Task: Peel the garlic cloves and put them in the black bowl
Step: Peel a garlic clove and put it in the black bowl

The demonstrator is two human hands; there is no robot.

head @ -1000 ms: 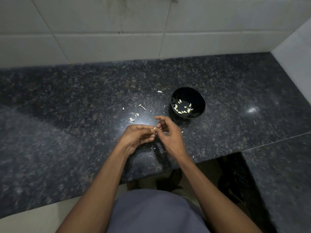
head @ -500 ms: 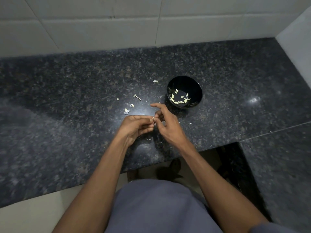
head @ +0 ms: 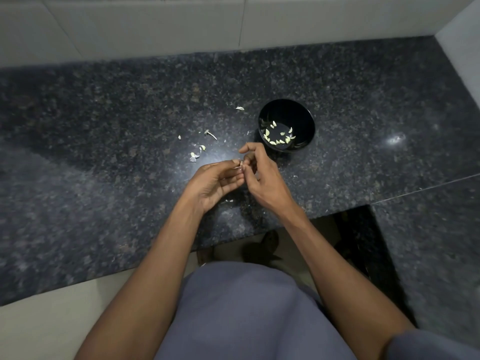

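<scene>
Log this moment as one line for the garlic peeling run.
step: peeling | left hand: pinches garlic clove | right hand: picks at its skin | black bowl: holds peeled cloves | countertop: skin scraps

Black bowl [head: 286,125], glossy, with pale yellow-green peeled cloves [head: 279,137] against its dark inside. Under the bowl, a dark granite counter [head: 104,126]: near-black ground speckled all over with grey and brownish flecks, a bright white glint to the right of the bowl. Left of the bowl, off-white and pale green scraps of garlic skin [head: 197,152] scattered on the speckle. Behind the bowl, plain off-white wall tiles [head: 155,24] with thin grey grout lines. Nearer than the bowl, a small whitish garlic clove [head: 241,165]; lower still, muted blue-grey cloth [head: 246,307], unpatterned. Beige floor [head: 39,328] far below and left of the bowl.
</scene>
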